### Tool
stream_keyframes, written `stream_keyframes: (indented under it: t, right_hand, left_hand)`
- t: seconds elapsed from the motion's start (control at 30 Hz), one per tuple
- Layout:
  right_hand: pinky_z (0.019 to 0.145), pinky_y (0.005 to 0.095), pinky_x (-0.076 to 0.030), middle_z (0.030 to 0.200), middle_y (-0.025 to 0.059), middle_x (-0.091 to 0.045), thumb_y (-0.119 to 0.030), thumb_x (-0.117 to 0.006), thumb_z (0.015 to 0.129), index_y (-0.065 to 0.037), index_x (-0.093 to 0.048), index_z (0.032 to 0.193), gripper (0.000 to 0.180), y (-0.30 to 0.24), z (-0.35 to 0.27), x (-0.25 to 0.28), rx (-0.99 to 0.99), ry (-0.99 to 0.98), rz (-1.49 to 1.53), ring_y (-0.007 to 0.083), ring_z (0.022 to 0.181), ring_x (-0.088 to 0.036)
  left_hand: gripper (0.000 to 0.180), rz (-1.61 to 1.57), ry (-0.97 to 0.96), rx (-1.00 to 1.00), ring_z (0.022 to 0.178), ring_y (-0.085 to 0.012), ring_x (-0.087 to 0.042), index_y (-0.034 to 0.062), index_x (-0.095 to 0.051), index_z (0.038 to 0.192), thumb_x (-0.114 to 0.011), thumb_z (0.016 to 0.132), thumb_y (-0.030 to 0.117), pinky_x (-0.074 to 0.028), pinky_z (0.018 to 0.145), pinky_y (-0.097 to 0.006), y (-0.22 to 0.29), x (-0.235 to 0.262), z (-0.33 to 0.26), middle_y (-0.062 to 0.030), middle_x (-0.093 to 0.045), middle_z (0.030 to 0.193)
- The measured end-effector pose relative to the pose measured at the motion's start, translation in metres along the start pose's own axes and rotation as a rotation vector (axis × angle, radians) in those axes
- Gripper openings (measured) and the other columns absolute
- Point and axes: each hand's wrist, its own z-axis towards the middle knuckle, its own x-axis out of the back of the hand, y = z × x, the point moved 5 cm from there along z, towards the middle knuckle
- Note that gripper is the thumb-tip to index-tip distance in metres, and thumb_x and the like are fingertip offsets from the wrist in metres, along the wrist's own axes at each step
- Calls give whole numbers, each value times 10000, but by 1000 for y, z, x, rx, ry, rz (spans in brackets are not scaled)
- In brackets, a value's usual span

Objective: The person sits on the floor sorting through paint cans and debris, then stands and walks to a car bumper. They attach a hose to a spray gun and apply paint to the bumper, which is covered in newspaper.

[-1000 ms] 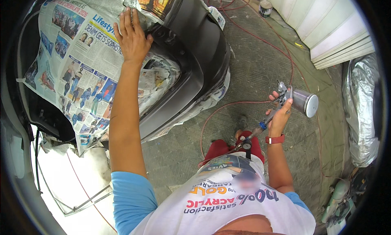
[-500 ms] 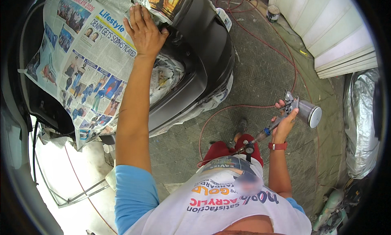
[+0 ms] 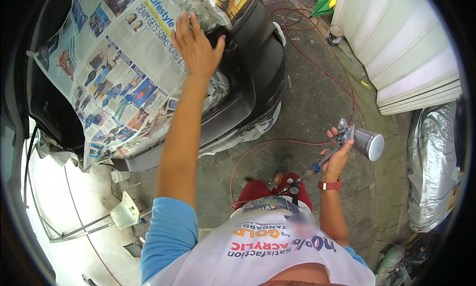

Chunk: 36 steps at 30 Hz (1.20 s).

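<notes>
Fingers stretched, my left hand lies on the newspaper sheet that covers part of a vehicle, beside the edge of a dark opening. A matte black bumper curves round to the right of it, with crumpled newspaper filling a recess below the hand. Off to the right, my right hand is closed round the handle of a spray gun. The gun has a grey metal cup, and a pressure gauge sits on its air line. My right hand is well apart from the bumper.
A red air hose loops across the textured floor. An open paint can stands near a white folding panel. Silver sheeting wraps a bulky thing at the right. A pale container sits at lower left by metal bars.
My left hand has slid slightly down and right over the newspaper, its fingers still stretched. The vehicle sits a little differently in view. The spray gun stays in my right hand, slightly lower.
</notes>
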Motion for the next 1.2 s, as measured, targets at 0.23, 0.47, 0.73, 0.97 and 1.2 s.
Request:
stream_keyframes:
  t: [0.23,0.47,0.73,0.97,1.2]
  right_hand:
    - [495,267,-533,1153,127,-721,-518,-289,1132,-68,-478,1506,615,-33,-53,-135,10,-357,-3,186,1048,-704]
    - [432,279,-496,952,113,-744,-538,-356,1120,-6,-634,1220,609,-63,-99,-273,34,-504,-22,175,796,-732]
    - [406,317,-491,852,153,-728,-583,-408,1080,31,-616,1224,664,-90,-90,-368,183,-342,-143,213,668,-717]
    - [412,346,-489,833,173,-724,-617,-410,1058,71,-577,1213,724,-83,-103,-394,208,-256,-202,248,649,-724]
    - [491,360,-459,853,152,-748,-627,-345,1068,-1,-610,1167,687,-70,-137,-412,100,-382,-287,263,702,-740]
  left_hand:
    - [582,-992,-836,698,1331,-363,-578,-26,-544,1452,-560,1075,417,-419,1148,-450,75,61,-327,-246,-583,1447]
    - [896,-1379,-1350,1938,1106,-249,-622,42,-707,1223,-259,1020,790,-483,974,-412,77,240,-592,-103,-703,1154]
    - [660,-756,-999,1330,742,-256,-623,30,-672,983,-342,1108,588,-493,689,-428,15,358,-743,-114,-657,800]
    - [570,-759,-848,1670,708,-305,-618,13,-638,948,-408,1113,507,-484,663,-448,-10,358,-811,-157,-650,771]
    - [606,-644,-776,1475,717,-380,-632,-13,-655,961,-406,1097,522,-482,678,-498,-60,373,-800,-219,-675,795]
